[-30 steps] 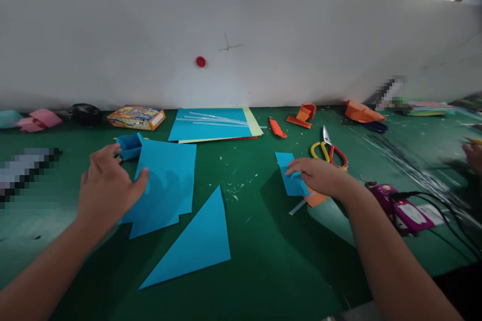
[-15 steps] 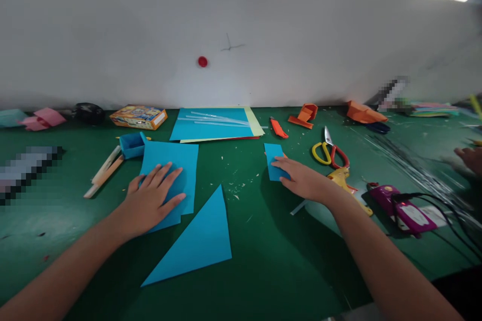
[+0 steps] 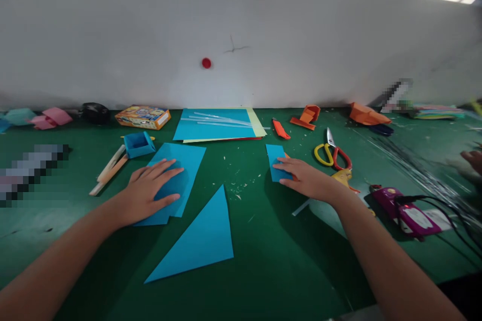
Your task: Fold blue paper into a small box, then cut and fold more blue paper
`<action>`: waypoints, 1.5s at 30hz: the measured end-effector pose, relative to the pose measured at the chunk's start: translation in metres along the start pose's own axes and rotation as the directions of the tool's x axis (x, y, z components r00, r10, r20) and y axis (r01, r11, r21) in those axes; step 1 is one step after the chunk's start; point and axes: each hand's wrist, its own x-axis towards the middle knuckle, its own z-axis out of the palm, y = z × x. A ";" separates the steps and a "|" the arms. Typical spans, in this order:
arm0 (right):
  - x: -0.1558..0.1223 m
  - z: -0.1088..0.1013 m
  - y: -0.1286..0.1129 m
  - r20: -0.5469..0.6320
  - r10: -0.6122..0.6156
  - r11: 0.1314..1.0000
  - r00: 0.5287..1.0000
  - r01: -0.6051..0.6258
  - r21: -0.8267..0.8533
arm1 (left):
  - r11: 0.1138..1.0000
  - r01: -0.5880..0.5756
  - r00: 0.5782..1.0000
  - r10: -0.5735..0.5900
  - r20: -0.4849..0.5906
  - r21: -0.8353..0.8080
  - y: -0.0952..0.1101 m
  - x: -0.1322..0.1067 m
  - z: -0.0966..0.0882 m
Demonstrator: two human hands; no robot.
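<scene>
My left hand (image 3: 150, 190) lies flat, fingers spread, on a large blue paper sheet (image 3: 188, 165) left of centre on the green table (image 3: 263, 261). My right hand (image 3: 307, 178) rests with fingers stretched out on a small blue paper rectangle (image 3: 274, 158), with an orange scrap just under it. A blue paper triangle (image 3: 203, 241) lies between my arms, touched by neither hand. A small folded blue paper box (image 3: 138, 144) stands just beyond my left hand, beside two wooden sticks (image 3: 109, 168).
Scissors (image 3: 333, 153) and a purple glue gun (image 3: 402, 210) with a black cord lie to the right. Blue and yellow sheets (image 3: 216, 128) with glue sticks, an orange cutter (image 3: 280, 129), folded orange paper (image 3: 307, 114) and an orange box (image 3: 142, 116) line the white wall. Another person's hand (image 3: 472, 160) shows at the right edge.
My left hand moved right from the sheet's edge and laid flat on the large blue sheet, which turned slightly. My right hand slid the small blue rectangle up and to the left.
</scene>
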 end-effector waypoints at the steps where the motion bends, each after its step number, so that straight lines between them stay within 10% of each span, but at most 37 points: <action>1: 0.000 0.000 -0.001 0.003 0.007 1.000 1.000 -0.007 -0.003 | 1.000 -0.006 1.000 0.006 -0.018 -0.004 0.002 0.000 -0.002; 6: 0.002 0.001 -0.001 0.001 0.011 1.000 1.000 -0.011 0.019 | 0.994 -0.091 0.993 0.095 0.065 -0.060 0.047 -0.010 -0.010; 12: -0.003 -0.006 -0.001 0.043 0.027 0.998 0.999 -0.029 0.059 | 0.938 -0.265 0.886 0.329 0.328 -0.225 0.100 -0.027 -0.003; 23: -0.006 -0.006 0.008 0.038 0.069 0.997 0.997 -0.070 0.033 | 0.941 -0.210 0.937 0.272 0.219 -0.266 0.102 -0.033 0.006; 34: -0.006 -0.004 -0.018 -0.188 -0.070 0.996 0.980 0.077 0.034 | 0.903 -0.281 0.872 0.382 0.307 -0.325 0.103 -0.039 0.002; 45: -0.005 0.004 -0.056 -0.032 -0.265 0.963 0.964 0.267 0.038 | 0.897 -0.265 0.885 0.372 0.280 -0.355 0.114 -0.039 -0.003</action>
